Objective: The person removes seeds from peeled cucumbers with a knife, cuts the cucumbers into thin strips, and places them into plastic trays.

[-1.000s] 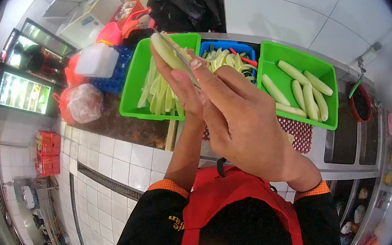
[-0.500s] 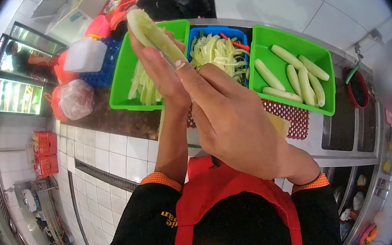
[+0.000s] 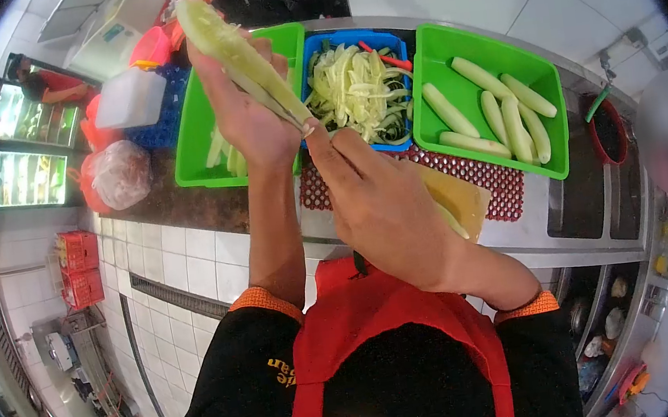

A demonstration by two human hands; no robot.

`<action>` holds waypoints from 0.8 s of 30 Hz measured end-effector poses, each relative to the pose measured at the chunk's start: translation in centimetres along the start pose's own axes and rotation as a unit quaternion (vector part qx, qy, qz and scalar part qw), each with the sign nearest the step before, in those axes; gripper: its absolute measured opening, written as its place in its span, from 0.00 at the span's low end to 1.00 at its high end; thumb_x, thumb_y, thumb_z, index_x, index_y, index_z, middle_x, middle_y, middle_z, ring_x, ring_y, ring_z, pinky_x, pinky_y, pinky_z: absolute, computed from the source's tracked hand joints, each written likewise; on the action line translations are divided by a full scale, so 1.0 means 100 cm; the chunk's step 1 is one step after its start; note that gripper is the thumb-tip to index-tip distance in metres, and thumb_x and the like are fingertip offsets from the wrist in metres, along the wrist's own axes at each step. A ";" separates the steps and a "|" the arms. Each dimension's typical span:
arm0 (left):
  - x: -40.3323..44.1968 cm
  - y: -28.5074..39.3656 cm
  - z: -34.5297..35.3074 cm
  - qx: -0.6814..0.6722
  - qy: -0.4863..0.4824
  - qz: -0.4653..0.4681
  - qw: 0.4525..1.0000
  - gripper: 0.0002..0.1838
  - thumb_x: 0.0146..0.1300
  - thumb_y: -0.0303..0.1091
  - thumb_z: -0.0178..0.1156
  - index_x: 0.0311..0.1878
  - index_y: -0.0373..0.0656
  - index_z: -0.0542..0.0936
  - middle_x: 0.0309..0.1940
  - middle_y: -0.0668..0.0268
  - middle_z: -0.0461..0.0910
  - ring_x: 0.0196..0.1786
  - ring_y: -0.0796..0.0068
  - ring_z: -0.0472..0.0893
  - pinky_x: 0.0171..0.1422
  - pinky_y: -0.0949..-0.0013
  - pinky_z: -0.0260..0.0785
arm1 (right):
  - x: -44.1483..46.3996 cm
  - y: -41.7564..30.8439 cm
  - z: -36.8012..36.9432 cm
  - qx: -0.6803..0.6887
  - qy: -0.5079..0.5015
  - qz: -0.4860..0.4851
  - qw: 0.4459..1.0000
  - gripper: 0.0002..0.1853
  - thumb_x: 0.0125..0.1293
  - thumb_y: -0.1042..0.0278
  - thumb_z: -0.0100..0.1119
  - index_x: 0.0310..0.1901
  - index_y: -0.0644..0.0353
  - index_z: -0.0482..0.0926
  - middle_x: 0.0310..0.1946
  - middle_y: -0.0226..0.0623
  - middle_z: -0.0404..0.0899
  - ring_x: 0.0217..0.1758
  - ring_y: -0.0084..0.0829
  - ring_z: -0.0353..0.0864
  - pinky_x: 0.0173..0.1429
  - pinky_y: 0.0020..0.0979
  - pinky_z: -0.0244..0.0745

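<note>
My left hand (image 3: 246,128) is wrapped round a peeled, halved cucumber (image 3: 229,43), its pale seedy inside turned up and its far end pointing up and left. At the near end, my right hand (image 3: 387,206) is closed on a knife (image 3: 284,114). Only a thin strip of its blade shows along the cucumber; the handle is hidden in my fist. Beneath my left hand, a green tray (image 3: 188,155) holds cut cucumber strips (image 3: 218,149). A blue basket (image 3: 308,65) is heaped with pale cucumber cores and darker peelings (image 3: 357,82).
Another green tray (image 3: 487,36) on the right holds several whole peeled cucumbers (image 3: 514,126). Below it lie a yellowish board (image 3: 464,194) and a red perforated mat (image 3: 505,189). A tied plastic bag (image 3: 121,173) and white container (image 3: 130,98) stand left. Another person (image 3: 48,84) is by the fridges.
Both hands have shifted slightly left, keeping hold of the cucumber and knife. The blade lies nearer the cucumber's near end. More of the basket and board shows.
</note>
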State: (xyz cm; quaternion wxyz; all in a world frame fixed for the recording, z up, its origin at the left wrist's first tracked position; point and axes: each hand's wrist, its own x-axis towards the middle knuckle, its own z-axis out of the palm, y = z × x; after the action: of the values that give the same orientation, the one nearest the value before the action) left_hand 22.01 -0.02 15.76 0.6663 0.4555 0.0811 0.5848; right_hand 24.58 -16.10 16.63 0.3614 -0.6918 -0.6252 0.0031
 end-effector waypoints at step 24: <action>0.013 -0.107 -0.038 -0.020 0.159 -0.357 0.920 0.21 0.76 0.46 0.31 0.54 0.43 0.69 0.44 0.57 0.73 0.46 0.59 0.74 0.54 0.52 0.70 | -0.005 0.106 0.066 0.094 0.161 0.142 0.972 0.19 0.58 0.80 0.55 0.53 0.70 0.72 0.37 0.53 0.75 0.38 0.53 0.77 0.42 0.42 0.74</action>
State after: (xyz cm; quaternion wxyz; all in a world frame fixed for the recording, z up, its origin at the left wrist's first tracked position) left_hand 27.57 4.07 6.64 0.8181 0.2840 0.3318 0.3740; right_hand 30.63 -12.83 6.18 0.5165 -0.7279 -0.4510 0.0022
